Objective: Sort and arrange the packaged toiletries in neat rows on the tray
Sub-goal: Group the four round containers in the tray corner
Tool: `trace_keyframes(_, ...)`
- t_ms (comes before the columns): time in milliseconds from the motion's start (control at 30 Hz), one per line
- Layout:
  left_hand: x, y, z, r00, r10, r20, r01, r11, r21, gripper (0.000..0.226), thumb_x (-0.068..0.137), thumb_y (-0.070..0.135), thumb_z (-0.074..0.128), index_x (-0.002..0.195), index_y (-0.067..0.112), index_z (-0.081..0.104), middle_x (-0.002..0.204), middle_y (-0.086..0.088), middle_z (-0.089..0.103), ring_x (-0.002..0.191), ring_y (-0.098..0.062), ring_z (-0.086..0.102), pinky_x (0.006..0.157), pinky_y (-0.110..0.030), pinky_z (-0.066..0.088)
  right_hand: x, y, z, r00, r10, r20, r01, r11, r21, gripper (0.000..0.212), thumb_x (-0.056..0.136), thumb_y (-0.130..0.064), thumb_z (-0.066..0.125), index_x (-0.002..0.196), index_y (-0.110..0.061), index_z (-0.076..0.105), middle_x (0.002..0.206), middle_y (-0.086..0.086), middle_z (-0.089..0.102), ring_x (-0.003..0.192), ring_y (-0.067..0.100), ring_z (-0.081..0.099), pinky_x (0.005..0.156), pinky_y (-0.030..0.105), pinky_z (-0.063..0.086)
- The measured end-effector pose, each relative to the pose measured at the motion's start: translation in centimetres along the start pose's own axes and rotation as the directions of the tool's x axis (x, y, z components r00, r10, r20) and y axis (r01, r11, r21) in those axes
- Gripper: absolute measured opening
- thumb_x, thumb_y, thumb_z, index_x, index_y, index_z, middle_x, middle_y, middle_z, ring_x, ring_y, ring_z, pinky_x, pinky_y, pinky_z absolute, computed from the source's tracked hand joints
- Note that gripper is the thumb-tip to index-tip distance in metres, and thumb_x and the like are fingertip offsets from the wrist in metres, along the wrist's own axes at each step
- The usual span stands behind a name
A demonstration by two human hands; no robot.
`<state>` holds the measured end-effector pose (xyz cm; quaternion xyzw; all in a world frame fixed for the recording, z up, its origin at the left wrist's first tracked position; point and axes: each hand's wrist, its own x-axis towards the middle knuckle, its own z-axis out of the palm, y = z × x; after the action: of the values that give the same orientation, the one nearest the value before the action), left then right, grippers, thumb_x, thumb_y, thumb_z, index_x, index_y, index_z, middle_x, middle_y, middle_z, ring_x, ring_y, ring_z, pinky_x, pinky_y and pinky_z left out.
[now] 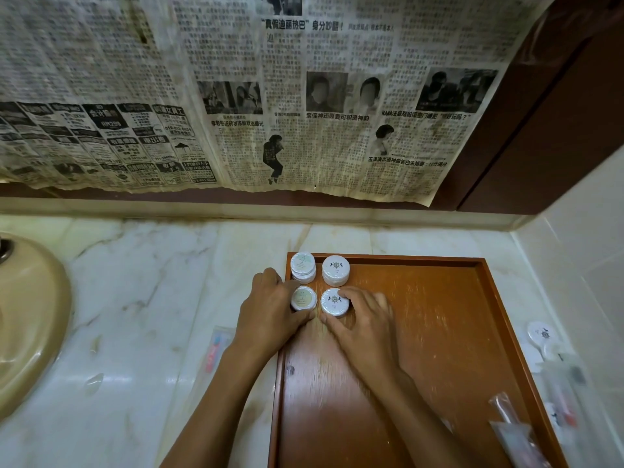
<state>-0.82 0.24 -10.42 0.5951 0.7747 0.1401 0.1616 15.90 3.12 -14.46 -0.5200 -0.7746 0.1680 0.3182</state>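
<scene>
White round soap (334, 301) sits in the right hand (363, 324), its grip curled around it. Left hand (270, 310) has its grip curled around a second soap (303, 298). Two more soaps (335, 270) stand behind, in the far left corner of the brown wooden tray (439, 332). Plastic packets (553, 383) lie on the marble desk (152, 298).

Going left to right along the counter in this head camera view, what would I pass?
Beige sink → toothbrush packet → left hand → right hand → wooden tray → wrapped toiletries on the counter.
</scene>
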Motion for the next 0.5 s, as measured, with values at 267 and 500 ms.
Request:
trace_keyframes(267, -0.6, 0.0, -0.3, 0.998, -0.01, -0.055, 0.007, 0.999, -0.049, 0.055, 0.073, 0.06, 0.069, 0.117, 0.029, 0.06, 0.099, 0.005, 0.04, 0.104, -0.016, 0.041, 0.066, -0.031, 0.045, -0.2, 0.2, -0.1, 0.999, 0.028, 0.033, -0.029, 0.999, 0.033, 0.039, 0.073, -0.031, 0.075, 0.109, -0.022, 0.061, 0.111, -0.009, 0.064, 0.095, 0.014, 0.049, 0.08, 0.039, 0.048)
trace_keyframes(500, 2.7, -0.8, -2.3, 0.987, 0.04, -0.154, -0.05, 0.997, -0.065, 0.05, 0.085, 0.044, 0.065, 0.131, 0.026, 0.056, 0.115, -0.002, 0.046, 0.115, -0.019, 0.041, 0.078, -0.038, 0.049, -0.1, 0.1, -0.2, 0.999, 0.031, 0.024, -0.032, 0.999, 0.019, 0.035, 0.074, -0.035, 0.07, 0.106, -0.024, 0.062, 0.108, -0.011, 0.064, 0.094, 0.013, 0.049, 0.079, 0.037, 0.047)
